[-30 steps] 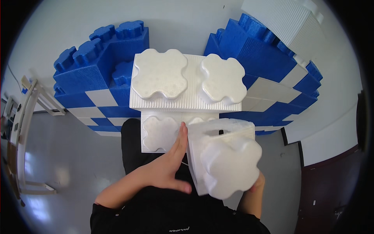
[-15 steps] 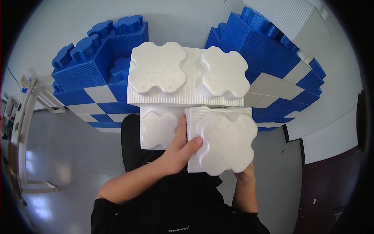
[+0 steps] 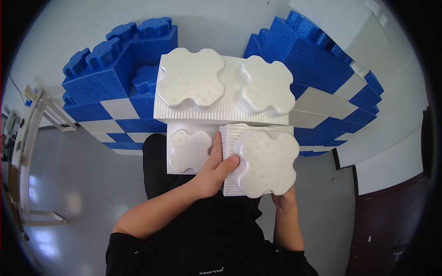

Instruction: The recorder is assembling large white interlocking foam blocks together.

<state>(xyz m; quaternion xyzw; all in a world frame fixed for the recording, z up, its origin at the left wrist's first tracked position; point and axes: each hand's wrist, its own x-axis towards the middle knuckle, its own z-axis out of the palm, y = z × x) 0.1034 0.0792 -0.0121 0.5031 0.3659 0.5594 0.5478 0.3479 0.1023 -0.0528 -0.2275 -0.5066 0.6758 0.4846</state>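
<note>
A small white foam building block [image 3: 266, 161] with one large clover-shaped stud is between my two hands. My left hand [image 3: 214, 172] grips its left side, the thumb on the near face beside the stud and the fingers stretched along the side. From below, my right hand [image 3: 285, 198] grips the lower right corner, its fingers mostly hidden by the block. Just beyond sits a long white block [image 3: 231, 89] with two studs. To the left of the held block, partly behind my left fingers, is another white block [image 3: 191, 149] with one stud.
Stacked blue and white blocks form a wall on the left [image 3: 96, 89] and another on the right [image 3: 313, 60]. More white blocks [image 3: 338, 23] top the right stack. A white metal frame [image 3: 34, 138] stands far left; a dark red door [image 3: 382, 230] is at lower right.
The held block has shifted slightly away from me and to the left, closer against the long white block. Both hands have moved along with it, still gripping.
</note>
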